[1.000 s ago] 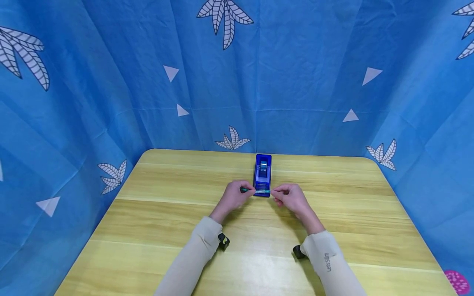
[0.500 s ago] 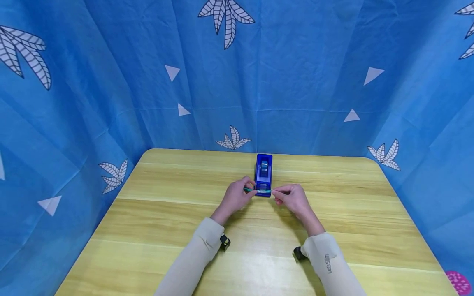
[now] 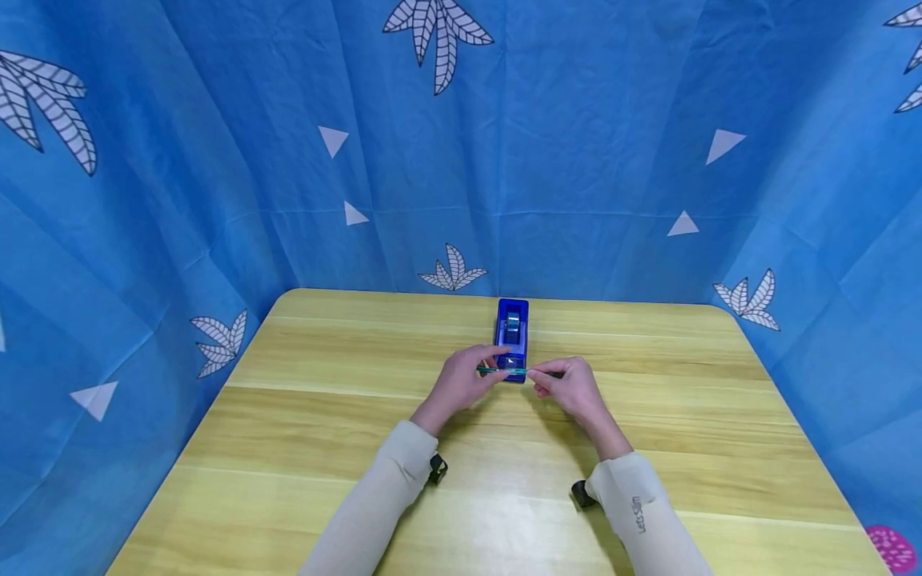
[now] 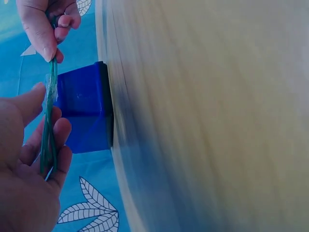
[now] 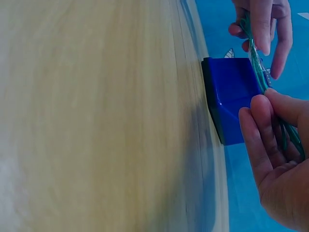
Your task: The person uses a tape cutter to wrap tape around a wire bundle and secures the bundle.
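A thin bundle of looped green cord [image 4: 47, 137] is stretched between both hands, with a strip of clear tape [image 4: 52, 92] around its middle. My right hand [image 3: 569, 386] pinches one end between thumb and fingertips. My left hand [image 3: 467, 378] has its lower fingers curled round the other end, while its thumb and forefinger stand spread around the taped part. Just behind the cord, overlapping it in the head view, a blue tape dispenser [image 3: 501, 336] stands on the table with its tape roll [image 3: 513, 322] inside.
The wooden table [image 3: 310, 448] reaches a blue curtain [image 3: 598, 176] with leaf and triangle prints at the back and sides. Small black devices sit at the left sleeve cuff [image 3: 412, 438] and the right cuff [image 3: 618, 472].
My left hand has slid slightly to the right along the cord, and its thumb and forefinger have spread apart over the dispenser's front. The right hand's pinch stays in place.
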### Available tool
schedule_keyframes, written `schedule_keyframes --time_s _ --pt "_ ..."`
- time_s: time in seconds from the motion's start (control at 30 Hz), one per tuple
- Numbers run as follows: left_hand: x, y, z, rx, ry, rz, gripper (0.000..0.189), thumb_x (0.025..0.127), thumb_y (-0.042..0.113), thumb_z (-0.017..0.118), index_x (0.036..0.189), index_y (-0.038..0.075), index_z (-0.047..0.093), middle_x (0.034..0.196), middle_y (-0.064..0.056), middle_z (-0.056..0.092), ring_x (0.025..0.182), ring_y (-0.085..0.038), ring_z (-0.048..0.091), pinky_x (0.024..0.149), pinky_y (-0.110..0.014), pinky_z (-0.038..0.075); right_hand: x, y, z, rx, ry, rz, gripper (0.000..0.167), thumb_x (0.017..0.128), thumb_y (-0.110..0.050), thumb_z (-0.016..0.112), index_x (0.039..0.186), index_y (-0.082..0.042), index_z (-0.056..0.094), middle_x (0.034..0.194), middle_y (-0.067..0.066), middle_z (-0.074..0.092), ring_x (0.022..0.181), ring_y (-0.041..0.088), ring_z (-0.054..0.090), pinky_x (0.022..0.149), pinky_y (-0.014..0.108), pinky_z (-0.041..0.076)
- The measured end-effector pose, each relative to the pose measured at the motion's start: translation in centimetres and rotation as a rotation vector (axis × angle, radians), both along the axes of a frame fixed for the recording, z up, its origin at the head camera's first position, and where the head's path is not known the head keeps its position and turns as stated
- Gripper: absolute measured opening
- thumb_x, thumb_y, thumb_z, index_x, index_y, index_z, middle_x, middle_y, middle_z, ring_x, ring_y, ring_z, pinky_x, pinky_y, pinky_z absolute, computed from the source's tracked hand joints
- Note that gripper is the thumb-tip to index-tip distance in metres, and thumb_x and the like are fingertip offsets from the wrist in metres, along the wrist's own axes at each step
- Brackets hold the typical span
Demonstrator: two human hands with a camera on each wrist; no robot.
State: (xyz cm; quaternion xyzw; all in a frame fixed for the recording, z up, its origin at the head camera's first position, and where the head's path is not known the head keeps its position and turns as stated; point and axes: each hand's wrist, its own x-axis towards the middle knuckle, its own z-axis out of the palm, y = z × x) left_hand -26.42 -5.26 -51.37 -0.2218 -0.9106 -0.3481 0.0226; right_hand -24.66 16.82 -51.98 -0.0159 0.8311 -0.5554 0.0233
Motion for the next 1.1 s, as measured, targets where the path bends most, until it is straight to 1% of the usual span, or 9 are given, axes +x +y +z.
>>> schedule_keyframes --time_s 0.13,0.27,0.37,0.57,0.7,0.77,0.87,0.97,1.1 --pt "-0.1 0.2 -0.1 -0.004 0.015 0.008 0.04 0.099 0.027 0.073 0.138 0.028 0.068 0.108 0.001 0.075 0.085 -0.012 0.062 0.071 -0.026 0.05 0.0 0.1 0.1 0.009 0.013 0.001 0.017 0.097 -0.01 0.074 0.105 0.004 0.079 0.083 0.016 0.078 0.064 0.014 0.071 0.067 0.034 0.063" --pt "-0.1 0.2 -0.1 0.018 0.018 -0.006 0.037 0.099 0.024 0.072 0.136 0.026 0.069 0.127 0.0 0.074 0.085 -0.013 0.063 0.074 -0.026 0.051 0.0 0.1 0.0 0.004 0.023 0.0 0.016 0.096 -0.009 0.074 0.104 0.005 0.079 0.082 0.015 0.077 0.063 0.013 0.07 0.066 0.033 0.063" --pt "-0.1 0.2 -0.1 0.031 0.005 -0.003 0.037 0.099 0.024 0.072 0.135 0.026 0.069 0.132 -0.001 0.072 0.078 -0.012 0.061 0.07 -0.025 0.051 0.0 0.2 0.0 0.008 0.025 0.001 0.016 0.096 -0.008 0.074 0.104 0.005 0.079 0.082 0.015 0.077 0.063 0.012 0.07 0.066 0.033 0.063" --pt "-0.3 0.4 -0.4 0.051 -0.027 0.038 0.038 0.097 0.025 0.075 0.134 0.027 0.07 0.114 -0.002 0.077 0.072 -0.007 0.058 0.058 -0.022 0.047 0.1 0.3 -0.1 0.029 0.029 0.004 0.016 0.096 -0.009 0.074 0.104 0.004 0.079 0.081 0.014 0.077 0.064 0.014 0.07 0.065 0.032 0.063" --pt "-0.4 0.5 -0.6 0.08 -0.045 0.058 0.038 0.094 0.024 0.078 0.132 0.027 0.072 0.108 -0.002 0.078 0.07 -0.008 0.061 0.053 -0.021 0.045 0.2 0.3 -0.1 0.045 0.031 0.013 0.017 0.097 -0.01 0.073 0.105 0.005 0.079 0.08 0.013 0.077 0.065 0.015 0.071 0.064 0.031 0.062" --pt "-0.5 0.6 -0.6 0.107 -0.068 0.065 0.037 0.094 0.023 0.078 0.131 0.027 0.073 0.108 -0.002 0.078 0.073 -0.009 0.065 0.051 -0.021 0.045 0.2 0.2 -0.1 0.044 0.022 0.009 0.017 0.097 -0.01 0.073 0.105 0.004 0.079 0.08 0.012 0.076 0.066 0.017 0.071 0.064 0.031 0.062" --pt "-0.7 0.6 -0.7 0.158 -0.111 0.069 0.036 0.094 0.02 0.078 0.129 0.028 0.074 0.114 -0.003 0.078 0.086 -0.011 0.07 0.054 -0.021 0.049 0.2 0.2 -0.1 0.041 0.008 0.006 0.017 0.097 -0.01 0.073 0.105 0.003 0.079 0.081 0.013 0.077 0.067 0.018 0.071 0.064 0.031 0.062" --pt "-0.8 0.5 -0.9 0.218 -0.156 0.066 0.035 0.093 0.018 0.079 0.127 0.028 0.074 0.123 -0.003 0.075 0.097 -0.015 0.072 0.06 -0.022 0.055 0.2 0.1 0.0 0.041 -0.007 -0.001 0.017 0.097 -0.011 0.073 0.105 0.003 0.079 0.082 0.013 0.077 0.067 0.018 0.072 0.065 0.031 0.062" --pt "-1.0 0.5 -1.1 0.254 -0.185 0.063 0.035 0.093 0.018 0.079 0.126 0.029 0.075 0.13 -0.003 0.072 0.101 -0.017 0.071 0.069 -0.023 0.059 0.1 0.2 0.0 0.047 -0.006 0.003 0.017 0.097 -0.011 0.073 0.106 0.003 0.079 0.083 0.013 0.077 0.068 0.019 0.073 0.065 0.031 0.062"
